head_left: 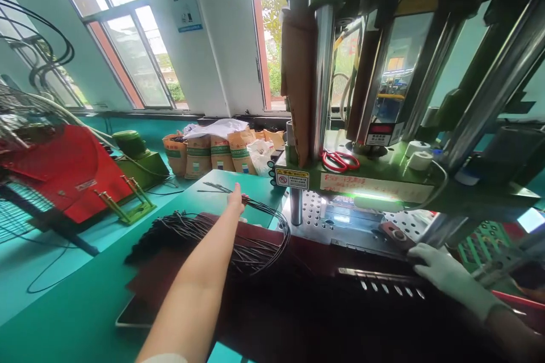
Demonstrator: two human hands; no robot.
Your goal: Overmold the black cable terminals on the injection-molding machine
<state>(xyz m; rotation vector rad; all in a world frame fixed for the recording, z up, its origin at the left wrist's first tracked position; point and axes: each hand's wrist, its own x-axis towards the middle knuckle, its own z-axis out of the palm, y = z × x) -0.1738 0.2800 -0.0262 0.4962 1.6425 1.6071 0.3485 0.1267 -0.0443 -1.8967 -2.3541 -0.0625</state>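
Note:
My left hand, bare, reaches out over the green table and is closed round a few thin black cables. Their ends stick out to the left of it, while the rest curve down to the right. Under my forearm lies a larger bundle of black cables on a dark reddish sheet. My right hand wears a pale glove, its fingers stretched out and apart beside the press bed. Near those fingers are a metal block with a round hole and a dark bar with several bright slots.
A green press with steel columns stands at the right. Red-handled scissors and white spools rest on its ledge. Paper sacks line the wall under the windows. At the left is a red machine.

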